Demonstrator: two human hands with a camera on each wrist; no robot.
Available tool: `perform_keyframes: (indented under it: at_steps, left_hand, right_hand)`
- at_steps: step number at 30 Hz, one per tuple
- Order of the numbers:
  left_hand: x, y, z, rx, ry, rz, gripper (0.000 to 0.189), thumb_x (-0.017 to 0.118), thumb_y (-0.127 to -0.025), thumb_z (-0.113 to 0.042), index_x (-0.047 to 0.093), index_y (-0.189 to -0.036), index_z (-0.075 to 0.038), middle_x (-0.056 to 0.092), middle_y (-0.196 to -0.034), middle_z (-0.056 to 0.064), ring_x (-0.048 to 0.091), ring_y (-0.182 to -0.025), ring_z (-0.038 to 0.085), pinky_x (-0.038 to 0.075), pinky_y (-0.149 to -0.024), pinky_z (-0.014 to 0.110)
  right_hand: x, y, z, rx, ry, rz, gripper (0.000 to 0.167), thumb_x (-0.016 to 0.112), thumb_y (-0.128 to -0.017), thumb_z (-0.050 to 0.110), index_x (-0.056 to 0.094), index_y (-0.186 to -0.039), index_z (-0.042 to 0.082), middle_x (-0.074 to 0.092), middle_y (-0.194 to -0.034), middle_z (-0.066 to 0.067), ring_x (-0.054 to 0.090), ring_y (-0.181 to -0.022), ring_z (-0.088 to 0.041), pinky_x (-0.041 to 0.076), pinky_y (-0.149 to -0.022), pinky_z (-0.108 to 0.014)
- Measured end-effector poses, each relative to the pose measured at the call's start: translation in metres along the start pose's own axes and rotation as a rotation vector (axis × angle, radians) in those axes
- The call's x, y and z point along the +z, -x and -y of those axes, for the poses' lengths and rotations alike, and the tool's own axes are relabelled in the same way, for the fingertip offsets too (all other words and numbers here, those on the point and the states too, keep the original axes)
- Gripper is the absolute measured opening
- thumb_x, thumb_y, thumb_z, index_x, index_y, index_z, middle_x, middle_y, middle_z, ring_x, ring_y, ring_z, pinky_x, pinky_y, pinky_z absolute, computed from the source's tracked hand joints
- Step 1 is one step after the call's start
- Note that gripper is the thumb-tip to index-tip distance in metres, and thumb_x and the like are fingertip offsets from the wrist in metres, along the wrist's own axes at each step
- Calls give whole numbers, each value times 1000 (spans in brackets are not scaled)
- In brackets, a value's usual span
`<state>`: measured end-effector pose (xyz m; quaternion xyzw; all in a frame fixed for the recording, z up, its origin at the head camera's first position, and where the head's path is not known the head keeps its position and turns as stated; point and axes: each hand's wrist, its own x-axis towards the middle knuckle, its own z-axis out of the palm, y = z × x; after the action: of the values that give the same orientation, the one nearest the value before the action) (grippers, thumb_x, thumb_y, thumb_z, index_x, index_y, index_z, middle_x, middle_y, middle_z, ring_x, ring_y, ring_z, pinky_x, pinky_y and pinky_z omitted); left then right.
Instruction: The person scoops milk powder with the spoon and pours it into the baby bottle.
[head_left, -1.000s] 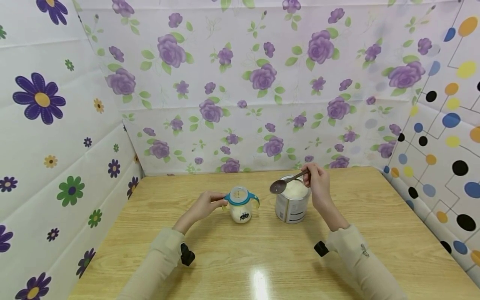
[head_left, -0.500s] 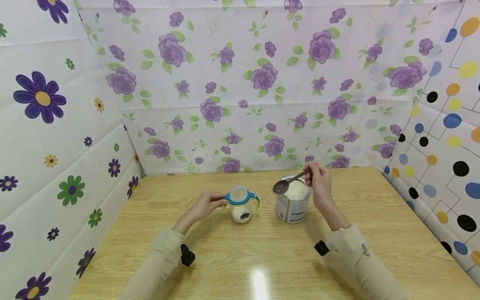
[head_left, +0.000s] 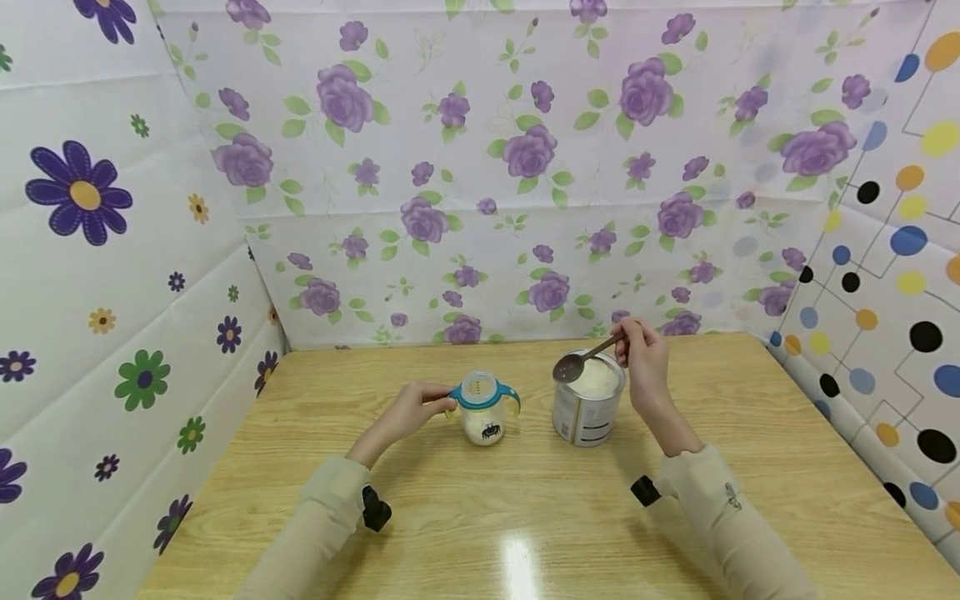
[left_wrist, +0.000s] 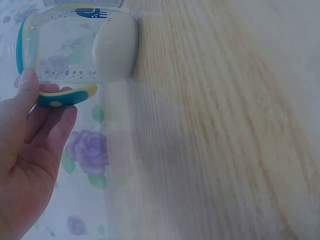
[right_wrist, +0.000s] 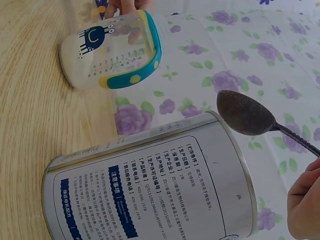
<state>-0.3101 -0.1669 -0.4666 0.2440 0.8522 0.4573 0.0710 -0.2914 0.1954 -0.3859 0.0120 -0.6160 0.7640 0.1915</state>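
Observation:
A clear baby bottle (head_left: 482, 421) with a blue collar and two handles stands on the table, whitish contents at its bottom. My left hand (head_left: 411, 411) grips its left handle (left_wrist: 67, 96), thumb by the collar. To the right is a milk powder tin (right_wrist: 155, 185), lidless, with pale powder (head_left: 597, 380) inside. Above the tin's opening my right hand (head_left: 645, 358) holds a dark brown spoon (head_left: 570, 367) by the end of its handle. The spoon's bowl (right_wrist: 245, 112) is clear of the rim in the right wrist view; no heap of powder shows in it.
The wooden table (head_left: 480, 508) runs up to a flowered cloth wall (head_left: 480, 200) just behind the bottle and tin. Patterned cloth also hangs at left and right. A black wrist camera (head_left: 645, 491) sits by the right sleeve, another by the left.
My right hand has moved slightly up and to the right, carrying the spoon's bowl from the tin's left side to over its opening. My left hand and the bottle have stayed put.

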Motion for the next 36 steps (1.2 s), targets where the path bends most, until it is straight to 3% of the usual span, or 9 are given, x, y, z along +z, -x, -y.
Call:
perform_keyframes:
  at_steps: [10,21,28,36]
  left_hand:
    - [-1,-2,0,6,0,-1,32,60,-96,-18,66,-126,-8,69,-119,13,67,-106,26,57,-90,35]
    - [1,-1,2,4,-1,-5,29,61,-96,-19,68,-123,-10,71,-114,12,68,-103,25,58,-88,35]
    - [1,-1,1,11,-4,5,31,60,-96,-19,66,-125,-9,70,-115,13,68,-104,25,57,-89,34]
    - [1,-1,-1,13,-1,9,32,60,-96,-21,66,-125,-9,70,-116,13,68,-105,25,57,-90,34]
  right_hand:
    - [-4,-8,-13,-53,-73,-71,31,49,-102,12,61,-73,9,48,-55,3,41,-46,-6,32,-41,-15]
    - [-11,-10,-20,-115,-47,-66,30,50,-101,13,63,-74,7,48,-56,3,41,-46,-6,31,-41,-15]
    - [-13,-12,-24,-146,12,-67,29,55,-99,15,64,-74,2,48,-56,2,41,-47,-8,31,-41,-17]
    - [-17,-13,-25,-112,128,-76,28,62,-96,23,63,-75,5,52,-55,4,44,-47,-7,35,-40,-13]
